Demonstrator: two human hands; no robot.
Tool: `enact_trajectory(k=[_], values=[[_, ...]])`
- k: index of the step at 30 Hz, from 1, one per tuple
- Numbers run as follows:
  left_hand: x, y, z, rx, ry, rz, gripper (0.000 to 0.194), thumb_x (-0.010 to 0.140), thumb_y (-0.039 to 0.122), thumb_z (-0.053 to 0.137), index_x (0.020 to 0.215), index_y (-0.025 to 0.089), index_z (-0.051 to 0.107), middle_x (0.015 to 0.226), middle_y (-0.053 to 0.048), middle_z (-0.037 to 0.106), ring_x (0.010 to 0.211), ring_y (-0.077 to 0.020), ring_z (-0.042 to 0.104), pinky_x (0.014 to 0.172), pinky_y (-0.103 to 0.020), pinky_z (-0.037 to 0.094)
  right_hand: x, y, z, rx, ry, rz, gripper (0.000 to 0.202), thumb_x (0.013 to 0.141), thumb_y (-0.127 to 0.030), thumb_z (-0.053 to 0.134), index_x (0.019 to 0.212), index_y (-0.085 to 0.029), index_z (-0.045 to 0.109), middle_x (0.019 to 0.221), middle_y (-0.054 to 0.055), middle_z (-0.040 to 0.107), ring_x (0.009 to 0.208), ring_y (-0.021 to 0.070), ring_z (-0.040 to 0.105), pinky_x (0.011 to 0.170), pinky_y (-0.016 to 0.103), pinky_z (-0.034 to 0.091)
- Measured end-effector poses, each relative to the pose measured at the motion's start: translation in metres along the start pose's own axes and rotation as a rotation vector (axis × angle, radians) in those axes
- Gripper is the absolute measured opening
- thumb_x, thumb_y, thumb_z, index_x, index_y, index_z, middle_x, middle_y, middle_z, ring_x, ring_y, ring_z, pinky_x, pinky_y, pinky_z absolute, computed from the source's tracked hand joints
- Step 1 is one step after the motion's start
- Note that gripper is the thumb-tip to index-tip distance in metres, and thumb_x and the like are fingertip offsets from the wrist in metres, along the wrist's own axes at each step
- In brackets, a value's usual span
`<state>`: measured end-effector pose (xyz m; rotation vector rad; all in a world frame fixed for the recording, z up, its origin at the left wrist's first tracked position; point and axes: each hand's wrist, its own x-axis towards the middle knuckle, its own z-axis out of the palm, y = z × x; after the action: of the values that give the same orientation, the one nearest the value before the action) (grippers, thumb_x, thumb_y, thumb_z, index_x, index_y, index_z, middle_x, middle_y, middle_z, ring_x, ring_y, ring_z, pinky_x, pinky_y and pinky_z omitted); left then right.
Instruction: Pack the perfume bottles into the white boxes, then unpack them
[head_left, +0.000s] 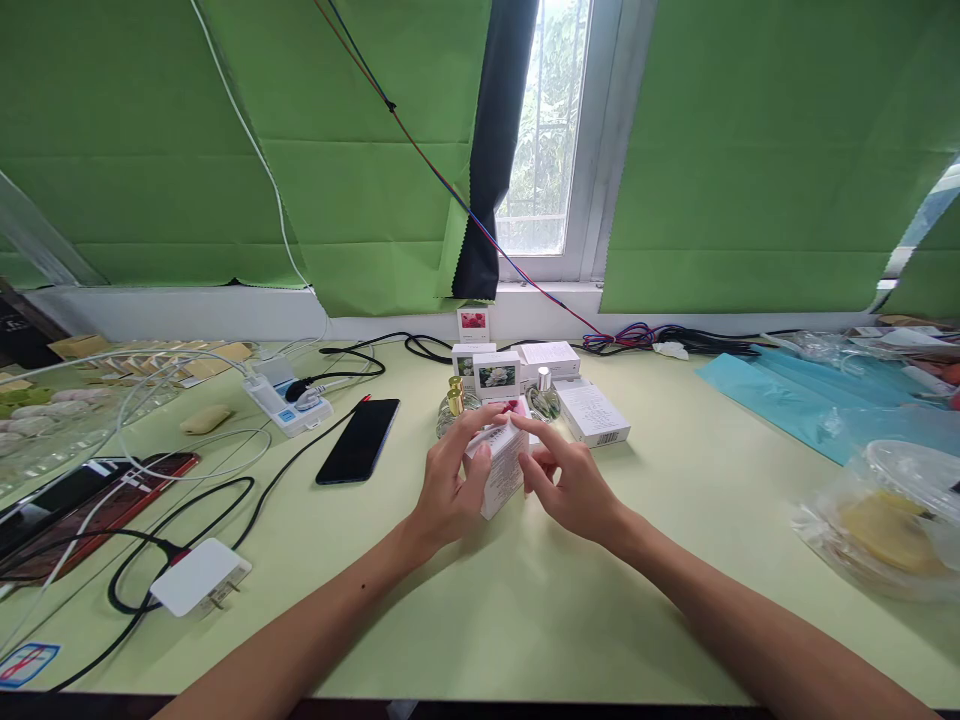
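A small white printed box stands on the table, tilted a little, between my two hands. My left hand grips its left side, thumb on the near face and fingers over the top. My right hand touches its top right edge with the index finger, the other fingers curled against its right side. Just behind are a round glass bottle with a gold cap and another with a silver cap. White boxes with flower pictures stand behind them, and a white box with a barcode lies to the right.
A black phone, a power strip, cables and a white charger lie on the left. Blue sheets and a plastic-wrapped container are on the right. More white boxes lie toward the window.
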<state>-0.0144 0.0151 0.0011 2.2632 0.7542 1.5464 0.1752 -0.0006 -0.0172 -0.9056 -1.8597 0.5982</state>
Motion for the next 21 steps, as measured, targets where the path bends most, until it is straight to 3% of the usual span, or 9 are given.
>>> enact_trajectory(k=[5, 10, 21], values=[[0.0017, 0.0015, -0.0001, 0.049, -0.016, -0.002, 0.029, 0.103, 0.023, 0.043, 0.127, 0.024, 0.060, 0.117, -0.008, 0.069, 0.109, -0.0224, 0.066, 0.091, -0.038, 0.056, -0.0001, -0.0004, 0.0000, 0.004, 0.001, -0.005, 0.047, 0.099, -0.021, 0.046, 0.145, -0.016, 0.050, 0.058, -0.007, 0.055, 0.048, 0.0100, 0.045, 0.053, 0.022, 0.040], [0.0049, 0.0062, 0.0007, 0.100, -0.029, 0.028, 0.031, 0.100, 0.015, 0.041, 0.113, 0.022, 0.068, 0.117, -0.008, 0.065, 0.112, -0.0227, 0.065, 0.093, -0.039, 0.056, 0.0005, 0.0012, 0.0006, 0.024, -0.009, 0.001, 0.047, 0.099, -0.020, 0.045, 0.146, -0.018, 0.050, 0.058, -0.007, 0.053, 0.050, 0.0108, 0.048, 0.054, 0.023, 0.041], [0.0019, 0.0038, 0.0020, 0.091, -0.034, 0.026, 0.034, 0.100, 0.015, 0.041, 0.117, 0.022, 0.069, 0.121, -0.009, 0.066, 0.117, -0.0233, 0.065, 0.099, -0.040, 0.056, 0.0010, -0.0013, 0.0002, 0.016, -0.015, 0.022, 0.045, 0.100, -0.022, 0.046, 0.145, -0.017, 0.050, 0.059, -0.007, 0.057, 0.048, 0.0100, 0.047, 0.053, 0.022, 0.039]])
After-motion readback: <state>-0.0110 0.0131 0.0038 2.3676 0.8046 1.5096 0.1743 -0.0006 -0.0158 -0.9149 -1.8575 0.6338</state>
